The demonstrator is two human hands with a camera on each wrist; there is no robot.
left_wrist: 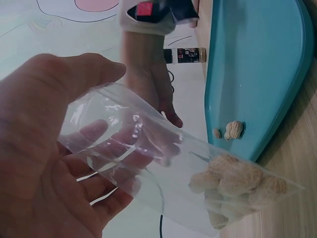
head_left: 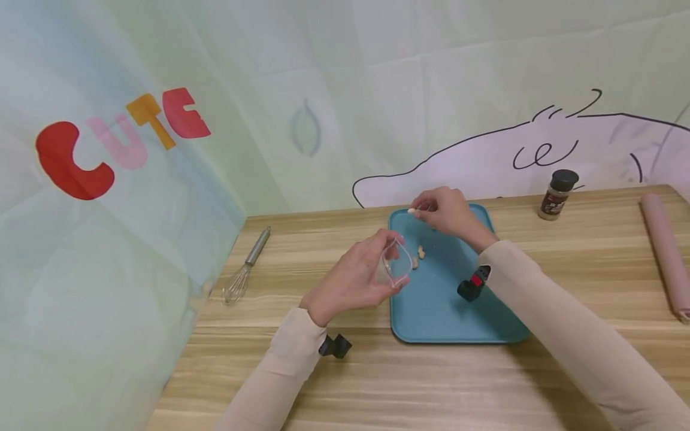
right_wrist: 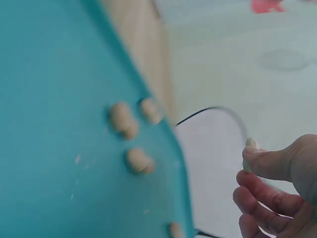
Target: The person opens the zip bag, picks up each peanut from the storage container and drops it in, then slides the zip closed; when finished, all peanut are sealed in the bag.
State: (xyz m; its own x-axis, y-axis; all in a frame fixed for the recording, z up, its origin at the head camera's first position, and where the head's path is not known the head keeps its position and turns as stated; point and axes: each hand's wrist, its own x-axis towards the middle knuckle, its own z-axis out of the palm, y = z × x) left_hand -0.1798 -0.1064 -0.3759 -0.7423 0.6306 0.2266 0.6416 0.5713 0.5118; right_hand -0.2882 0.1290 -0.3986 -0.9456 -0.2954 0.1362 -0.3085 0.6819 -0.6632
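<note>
My left hand (head_left: 350, 278) grips a clear plastic bag (head_left: 398, 266) near its mouth, which stands spread between thumb and fingers. Several unshelled peanuts (left_wrist: 237, 181) lie in the bag's lower end, seen in the left wrist view. Over the far left edge of the blue tray (head_left: 447, 317), my right hand (head_left: 447, 211) pinches a small pale piece (right_wrist: 252, 143), apparently a peanut, between thumb and finger; the fingers partly cover it. Several loose peanuts (right_wrist: 121, 120) rest on the tray near its rim in the right wrist view.
Left of the tray, a whisk (head_left: 247, 266) lies on the wooden table (head_left: 366, 383). At the back right stands a black-capped spice jar (head_left: 556, 196). A pink rolled mat (head_left: 664, 257) lies at the far right. A printed cloth (head_left: 334, 90) hangs behind the table.
</note>
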